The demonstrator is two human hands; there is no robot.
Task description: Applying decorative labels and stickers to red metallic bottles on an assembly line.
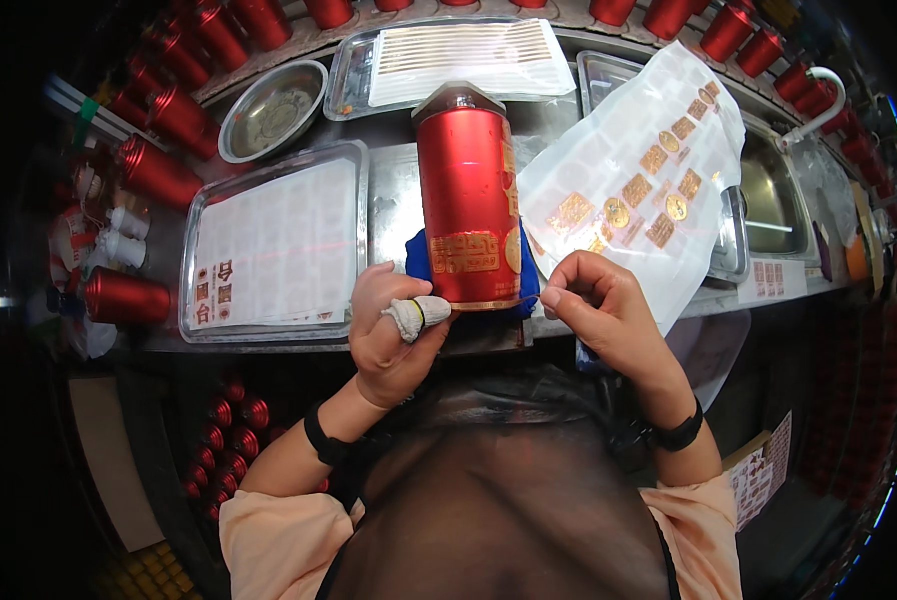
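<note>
Centre of the frame: a red cylindrical bottle lies lengthwise on a blue cloth pad, its dark cap end pointing toward the upper edge and its base toward the person. The left hand braces the base at the lower left, the thumb, wrapped in a white cloth finger cot, pressed against the rim. The right hand, just right of the base, is pinched shut, fingertips together near the bottle's lower right edge; whether a sticker sits between them is too small to tell.

Technique, as a judgement: the bottle should stay cradled on the pad so it cannot roll, while a decal is laid from one edge and smoothed outward with the covered thumb, in line with the gold rectangular label already on the body.

Materials: the bottle has a smooth, glossy metallic-red coat, likely slippery and easily marked. The translucent backing sheet, right of centre, is thin and curling and carries gold foil stickers, square and round. At left of centre a clear plastic tray holds a pale gridded sheet with a few red-and-gold decals at its lower left corner. A second tray at upper centre holds a striped sheet. A round steel bowl sits at upper left. More red bottles line the upper left and top rim.
</note>
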